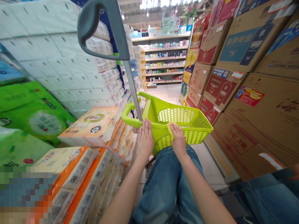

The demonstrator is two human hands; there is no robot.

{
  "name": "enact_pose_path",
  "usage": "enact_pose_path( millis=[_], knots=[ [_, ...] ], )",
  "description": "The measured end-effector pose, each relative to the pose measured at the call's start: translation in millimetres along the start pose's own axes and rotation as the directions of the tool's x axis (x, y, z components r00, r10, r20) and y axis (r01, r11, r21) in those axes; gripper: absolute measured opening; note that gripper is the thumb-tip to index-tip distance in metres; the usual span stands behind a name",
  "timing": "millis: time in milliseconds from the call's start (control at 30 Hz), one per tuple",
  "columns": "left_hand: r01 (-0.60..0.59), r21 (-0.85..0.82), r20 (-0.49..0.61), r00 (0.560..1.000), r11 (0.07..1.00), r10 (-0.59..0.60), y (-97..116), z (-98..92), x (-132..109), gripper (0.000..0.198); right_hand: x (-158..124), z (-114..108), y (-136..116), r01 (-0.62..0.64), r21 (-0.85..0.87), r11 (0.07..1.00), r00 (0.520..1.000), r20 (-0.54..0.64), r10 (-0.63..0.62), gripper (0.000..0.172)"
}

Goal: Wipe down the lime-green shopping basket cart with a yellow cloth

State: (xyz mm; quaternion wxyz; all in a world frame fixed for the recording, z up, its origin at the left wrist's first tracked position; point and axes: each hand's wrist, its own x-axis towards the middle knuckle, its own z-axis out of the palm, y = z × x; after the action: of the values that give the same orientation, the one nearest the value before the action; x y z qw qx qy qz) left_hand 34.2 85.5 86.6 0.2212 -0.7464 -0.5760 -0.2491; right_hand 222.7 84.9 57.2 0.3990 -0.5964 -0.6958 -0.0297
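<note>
A lime-green shopping basket with pierced sides stands in front of my knees. My left hand lies with outstretched fingers on the near rim, beside the basket's handle loop. Farther right, my right hand bends its fingers over the same rim. Under them a small pale yellow piece that looks like a folded cloth shows against the rim; most of it is covered. From the basket's left end a grey pull handle on a metal pole rises toward me.
Wrapped tissue packs are stacked high along the left. Cardboard cartons form a wall on the right. Shelves of small goods stand at the aisle's far end. Another person's denim clothing shows at lower right.
</note>
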Motion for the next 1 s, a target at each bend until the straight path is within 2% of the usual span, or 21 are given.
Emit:
enact_pose_path(
  millis=[100, 167, 233, 400, 500, 567, 667, 800, 867, 933, 1000],
  knots=[
    [0.005, -0.007, 0.002, 1.000, 1.000, -0.005, 1, 0.9, 0, 0.078, -9, -8, 27, -0.113, -0.057, 0.992, 0.993, -0.048, 0.110, 0.084],
    [0.012, -0.013, -0.003, 1.000, 1.000, -0.012, 2, 1.3, 0, 0.078, -9, -9, 24, -0.161, -0.060, 0.985, 0.986, -0.058, 0.158, 0.084],
    [0.020, -0.012, -0.006, 1.000, 1.000, -0.021, 2, 1.6, 1, 0.078, -3, -4, 5, -0.142, -0.030, 0.989, 0.989, -0.036, 0.141, 0.084],
    [0.023, 0.003, 0.003, 1.000, 1.000, -0.023, 2, 2.4, 1, 0.071, 25, 13, -71, 0.005, 0.116, 0.993, 0.999, 0.045, -0.011, 0.085],
    [0.020, 0.014, 0.007, 1.000, 1.000, -0.020, 2, 1.5, 0, 0.068, 32, 15, -88, 0.038, 0.141, 0.989, 0.997, 0.066, -0.047, 0.082],
    [0.013, 0.011, 0.014, 1.000, 1.000, -0.013, 1, 0.1, 0, 0.068, 29, 14, -80, 0.064, 0.131, 0.989, 0.995, 0.062, -0.072, 0.083],
    [0.011, -0.006, 0.015, 1.000, 1.000, -0.011, 2, -1.7, 0, 0.071, 16, 8, -46, 0.072, 0.071, 0.995, 0.997, 0.030, -0.074, 0.086],
    [0.017, -0.010, 0.013, 1.000, 1.000, -0.017, 2, -1.4, 0, 0.077, -1, -3, 10, -0.026, -0.059, 0.998, 0.999, -0.021, 0.025, 0.085],
    [0.018, -0.011, 0.013, 1.000, 1.000, -0.018, 3, -0.7, 0, 0.078, -6, -8, 27, -0.095, -0.103, 0.990, 0.995, -0.049, 0.091, 0.084],
    [0.026, -0.020, 0.007, 1.000, 0.999, -0.026, 3, -0.2, 0, 0.079, -5, -8, 28, -0.155, -0.113, 0.981, 0.987, -0.063, 0.148, 0.084],
    [0.036, -0.033, 0.001, 0.999, 0.999, -0.036, 4, 0.2, 1, 0.079, 0, -5, 11, -0.172, -0.081, 0.982, 0.985, -0.047, 0.168, 0.082]
  ],
)
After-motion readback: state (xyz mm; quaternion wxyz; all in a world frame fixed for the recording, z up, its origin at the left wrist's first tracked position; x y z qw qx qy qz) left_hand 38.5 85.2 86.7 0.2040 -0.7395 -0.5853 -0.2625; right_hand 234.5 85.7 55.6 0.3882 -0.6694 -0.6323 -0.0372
